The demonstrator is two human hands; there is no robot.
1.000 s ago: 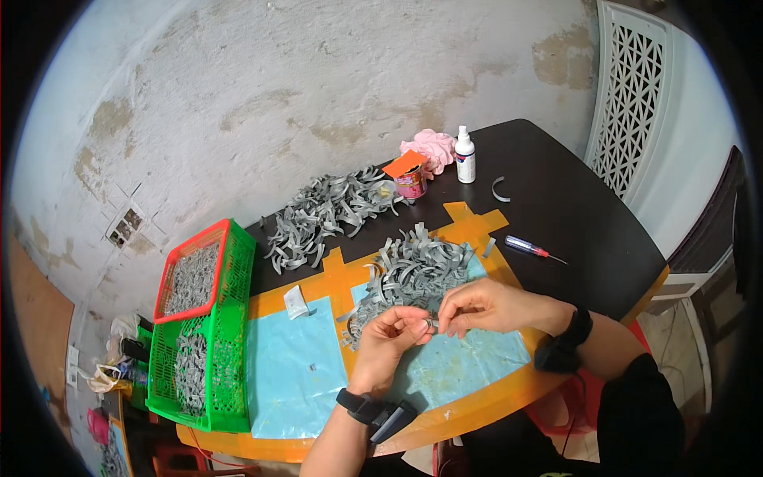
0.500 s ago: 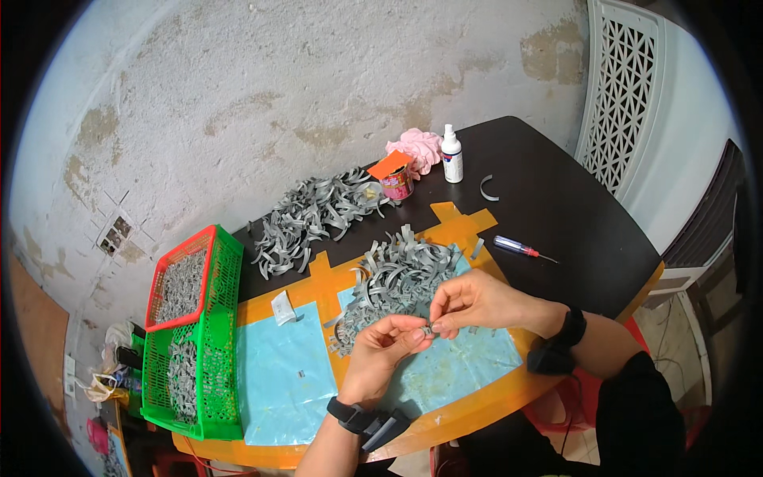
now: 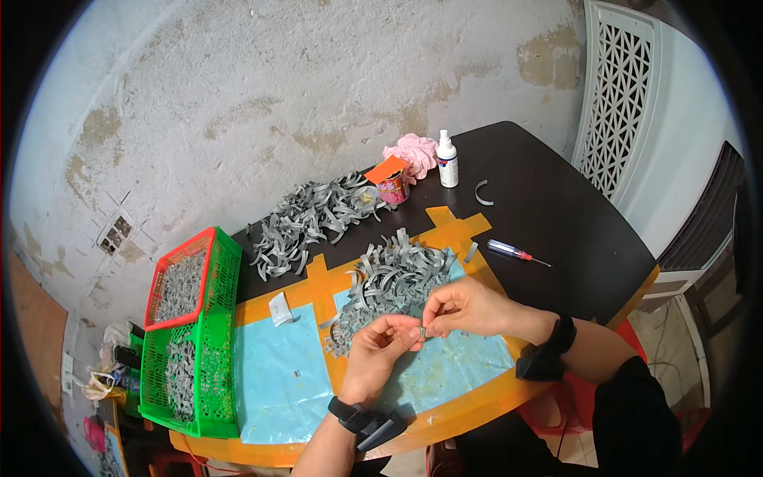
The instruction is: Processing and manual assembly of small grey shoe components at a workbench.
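Both hands meet above the blue sheet [image 3: 453, 370], close in front of a heap of grey curved strips [image 3: 401, 274]. My left hand [image 3: 381, 350] pinches a small grey piece [image 3: 422, 331] between thumb and forefinger. From the other side, the thumb and fingertips of my right hand [image 3: 461, 306] close on the same piece. Fingers cover most of it, so its full shape is hidden. Smaller grey bits [image 3: 343, 338] gather at the heap's near left side. One tiny piece [image 3: 297, 373] lies alone on the left blue sheet [image 3: 274, 405].
Stacked at left are a green basket [image 3: 214, 381] and a red-rimmed basket [image 3: 208, 258] of grey bits. More strips [image 3: 314, 219] pile up by the wall. A tin [image 3: 393, 189], pink cloth [image 3: 413, 153], spray bottle [image 3: 447, 163] and screwdriver [image 3: 513, 250] sit farther right.
The view has shifted slightly. Both hands stay together at the small grey piece, which now shows a little more between the fingertips.
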